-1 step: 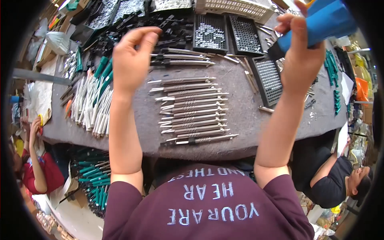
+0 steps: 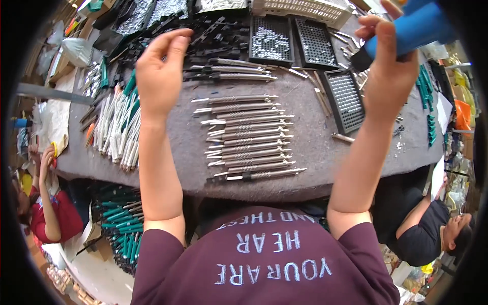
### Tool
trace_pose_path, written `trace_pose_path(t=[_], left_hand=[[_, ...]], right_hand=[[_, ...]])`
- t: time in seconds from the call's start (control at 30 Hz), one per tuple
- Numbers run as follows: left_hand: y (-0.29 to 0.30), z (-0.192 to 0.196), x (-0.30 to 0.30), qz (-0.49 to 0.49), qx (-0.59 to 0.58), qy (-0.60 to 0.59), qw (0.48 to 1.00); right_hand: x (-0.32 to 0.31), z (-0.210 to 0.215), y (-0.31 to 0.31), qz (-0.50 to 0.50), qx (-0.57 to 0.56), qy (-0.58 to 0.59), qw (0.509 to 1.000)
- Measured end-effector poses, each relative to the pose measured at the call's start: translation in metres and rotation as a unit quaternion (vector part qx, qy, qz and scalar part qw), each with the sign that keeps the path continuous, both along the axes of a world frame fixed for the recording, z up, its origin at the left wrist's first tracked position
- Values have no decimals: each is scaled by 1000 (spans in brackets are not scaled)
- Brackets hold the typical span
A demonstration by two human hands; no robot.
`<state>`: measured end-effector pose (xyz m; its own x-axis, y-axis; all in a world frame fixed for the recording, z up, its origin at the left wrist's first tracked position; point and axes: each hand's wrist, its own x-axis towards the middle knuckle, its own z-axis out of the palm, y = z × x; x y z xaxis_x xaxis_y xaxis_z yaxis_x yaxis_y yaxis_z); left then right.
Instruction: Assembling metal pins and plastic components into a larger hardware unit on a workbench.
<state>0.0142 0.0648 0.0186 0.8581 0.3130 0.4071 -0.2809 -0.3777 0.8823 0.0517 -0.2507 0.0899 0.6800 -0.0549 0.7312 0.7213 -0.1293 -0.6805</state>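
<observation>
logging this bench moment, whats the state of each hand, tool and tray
left hand: raised, fingers curled, holding nothing visible
right hand: gripping blue tool
blue tool: held, tilted
metal tools: lying in a row
middle tray: partly filled
right tray: lying flat

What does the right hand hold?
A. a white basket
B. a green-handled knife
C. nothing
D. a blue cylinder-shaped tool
D: the right hand is closed around a blue cylinder-shaped tool, raised above the grey table; the left hand holds none of the metal pieces laid in a row.
</observation>
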Motion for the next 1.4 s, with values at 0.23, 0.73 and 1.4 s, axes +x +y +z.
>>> trace_pose_path(t=[0.23, 0.73, 1.4], left_hand=[[-64, 2, -125, -133, 239, 1, 962], [-114, -47, -139, -204, 470, 53, 857], [-41, -29, -172, 101, 183, 79, 975]], right_hand=[[-49, -51, -40, -79, -25, 212, 974], [-173, -99, -24, 47, -336, 234, 911], [-134, -82, -3, 63, -365, 139, 918]])
